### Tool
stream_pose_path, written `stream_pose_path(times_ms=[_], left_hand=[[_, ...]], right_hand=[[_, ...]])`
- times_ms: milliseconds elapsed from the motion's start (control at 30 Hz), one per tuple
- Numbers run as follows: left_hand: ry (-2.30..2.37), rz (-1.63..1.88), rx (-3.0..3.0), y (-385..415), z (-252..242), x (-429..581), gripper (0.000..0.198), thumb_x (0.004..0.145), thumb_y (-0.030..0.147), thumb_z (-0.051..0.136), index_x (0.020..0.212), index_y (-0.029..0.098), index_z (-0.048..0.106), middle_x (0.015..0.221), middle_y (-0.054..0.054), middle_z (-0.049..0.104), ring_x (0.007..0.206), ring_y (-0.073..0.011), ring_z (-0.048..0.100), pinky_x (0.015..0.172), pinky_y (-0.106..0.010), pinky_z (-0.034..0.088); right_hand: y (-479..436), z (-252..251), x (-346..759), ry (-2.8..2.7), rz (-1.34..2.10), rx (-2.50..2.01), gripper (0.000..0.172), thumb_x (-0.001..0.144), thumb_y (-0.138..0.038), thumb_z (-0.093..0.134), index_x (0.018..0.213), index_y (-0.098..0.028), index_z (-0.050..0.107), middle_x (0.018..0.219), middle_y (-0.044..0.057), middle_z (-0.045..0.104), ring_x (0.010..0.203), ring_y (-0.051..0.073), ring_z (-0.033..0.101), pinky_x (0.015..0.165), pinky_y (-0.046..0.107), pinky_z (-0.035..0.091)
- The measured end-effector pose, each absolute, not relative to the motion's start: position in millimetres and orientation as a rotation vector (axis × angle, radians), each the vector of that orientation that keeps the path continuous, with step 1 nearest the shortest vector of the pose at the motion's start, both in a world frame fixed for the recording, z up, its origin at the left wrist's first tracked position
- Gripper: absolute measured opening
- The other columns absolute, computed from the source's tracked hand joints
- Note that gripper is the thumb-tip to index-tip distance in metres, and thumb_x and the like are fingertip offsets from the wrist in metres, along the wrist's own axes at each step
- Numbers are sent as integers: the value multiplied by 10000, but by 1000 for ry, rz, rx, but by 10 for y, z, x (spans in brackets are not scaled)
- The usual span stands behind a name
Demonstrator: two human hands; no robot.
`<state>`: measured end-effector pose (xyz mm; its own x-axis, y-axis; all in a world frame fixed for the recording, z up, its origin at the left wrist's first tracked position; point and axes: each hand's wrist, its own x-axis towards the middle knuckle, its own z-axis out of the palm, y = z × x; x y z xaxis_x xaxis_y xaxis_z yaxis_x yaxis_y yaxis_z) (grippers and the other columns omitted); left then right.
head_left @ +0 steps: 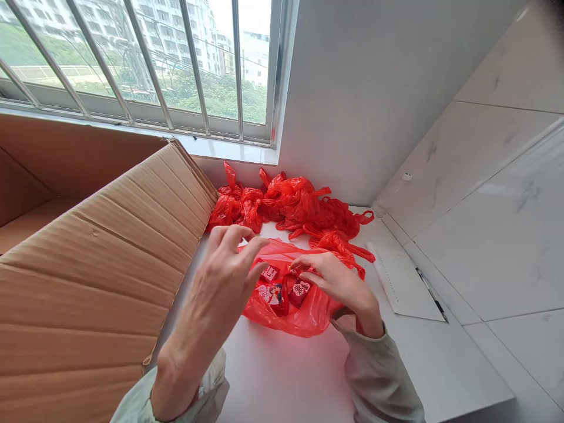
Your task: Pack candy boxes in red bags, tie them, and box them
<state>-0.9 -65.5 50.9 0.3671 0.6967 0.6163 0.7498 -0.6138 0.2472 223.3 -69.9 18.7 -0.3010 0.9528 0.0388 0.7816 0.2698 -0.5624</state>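
Observation:
An opened red plastic bag [304, 326] lies on the white tabletop with its mouth spread. Inside are several small red packets, among them a packet with a cartoon figure [274, 295] and a dark red packet with pale lettering [299, 289]. My left hand [229, 267] hovers over the bag's left side, fingers curved and apart, holding nothing. From the right, my right hand [337, 282] reaches over the bag's mouth. Its thumb and fingers are slightly apart, close to a small red-and-yellow packet [292, 269]; whether they touch it is unclear.
A large open cardboard box [110, 235] stands at the left. Several knotted red plastic bags [291, 200] are heaped along the back wall. A notepad [403, 282] and a pen [429, 294] lie at the right, beside the tiled wall. A barred window [167, 64] is behind.

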Motion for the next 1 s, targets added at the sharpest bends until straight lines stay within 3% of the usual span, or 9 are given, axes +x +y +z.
stream_pose_path(times_ms=[100,167,267,333,433,567,700,800,1000], left_hand=[[-1545,-1089,-2416,-638,415,-241,433,824,445,651,1217,269,615,1166,-115,564,1096,-347,514,865,-445,483],[-1745,-925,-2475,-656,318,-389,510,807,465,648,1264,247,586,1095,-114,596,988,-332,585,770,-406,493],[-1912,-664,-2695,-685,260,-518,226,833,401,613,960,227,682,733,-33,620,686,-237,616,592,-302,445],[-1979,-719,-2841,-687,323,-512,178,840,394,615,866,231,681,563,17,564,518,-176,569,511,-258,417],[-2055,-1184,-2929,-643,494,-398,283,808,440,680,1013,246,686,523,52,574,413,-131,542,432,-217,421],[-2022,-2154,-2748,-516,623,-268,394,760,371,771,1108,217,668,591,51,594,407,-81,516,374,-168,393],[-1689,-2976,-2227,-432,631,-286,451,670,202,841,1081,193,655,710,29,651,463,-42,496,404,-126,415],[-1423,-3071,-2165,-455,641,-287,504,635,146,852,1094,194,649,823,-9,698,567,-61,563,479,-123,481],[-1283,-2868,-2348,-555,674,-228,580,688,167,826,1216,270,611,1026,-21,694,700,-88,632,574,-143,544]], right_hand=[[-827,343,2399,-2059,444,-1592,227,907,-217,521,1072,-258,672,1151,53,661,1111,229,577,921,356,463],[-918,312,2524,-1925,267,-1709,267,847,-222,586,1100,-277,650,1188,67,627,1164,279,530,928,411,471],[-1058,169,2700,-1768,262,-1749,353,766,-185,623,1093,-318,633,1101,68,635,1044,280,573,769,389,535],[-1122,123,2789,-1721,361,-1738,328,763,-167,587,1041,-331,642,986,60,646,891,243,604,586,318,531],[-1106,205,2873,-1672,617,-1777,330,806,-205,556,1098,-330,647,844,36,635,734,194,603,469,250,480],[-938,376,2931,-1408,817,-1431,379,846,-299,604,1223,-271,587,716,-31,591,541,113,542,506,236,475],[-877,399,2935,-1054,666,-1143,367,831,-311,673,1183,-262,582,810,-19,641,612,108,591,579,245,507],[-928,400,2876,-1034,569,-1074,367,813,-282,703,1165,-276,598,878,-7,684,667,120,628,637,269,528],[-971,437,2776,-1015,428,-989,367,815,-254,698,1168,-293,606,985,6,718,736,129,666,693,287,555]])
